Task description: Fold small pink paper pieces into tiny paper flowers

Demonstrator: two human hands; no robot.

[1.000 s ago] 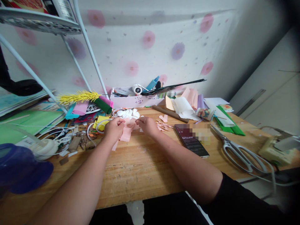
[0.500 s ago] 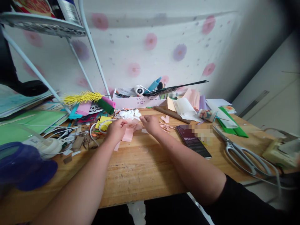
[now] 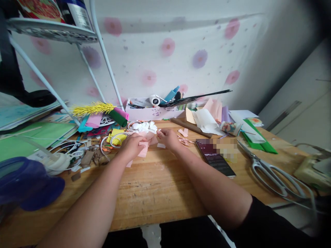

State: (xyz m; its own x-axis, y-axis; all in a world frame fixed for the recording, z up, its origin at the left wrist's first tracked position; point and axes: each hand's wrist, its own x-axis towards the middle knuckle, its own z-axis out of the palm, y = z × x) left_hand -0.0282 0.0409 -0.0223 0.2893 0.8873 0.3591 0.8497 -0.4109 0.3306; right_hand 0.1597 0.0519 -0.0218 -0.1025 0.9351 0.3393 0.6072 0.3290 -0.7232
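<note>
My left hand [image 3: 132, 148] is closed, with its fingertips on a small pink paper piece [image 3: 143, 149]. Facing it, my right hand [image 3: 167, 139] has its fingers curled together; whatever lies between the tips is too small to make out. Between and behind the hands is a cluster of white paper-like pieces [image 3: 144, 126]. More pink paper [image 3: 153, 140] lies under and between the fingers, partly hidden. A white scrap [image 3: 161, 145] rests just left of my right wrist. Thin pink strips [image 3: 185, 141] lie to the right of that hand.
A phone [image 3: 216, 156] and large scissors [image 3: 269, 170] lie to the right. Paper rolls [image 3: 213, 108] and a brown stick [image 3: 191, 127] are behind. Cables [image 3: 64, 151], a yellow piece [image 3: 117, 136] and a blue cap-like object [image 3: 33, 182] crowd the left, below a white rack [image 3: 54, 31].
My left hand has shifted slightly right, onto the small pink paper piece. My right hand has stayed nearly in place, a little lower. The view has tilted slightly.
</note>
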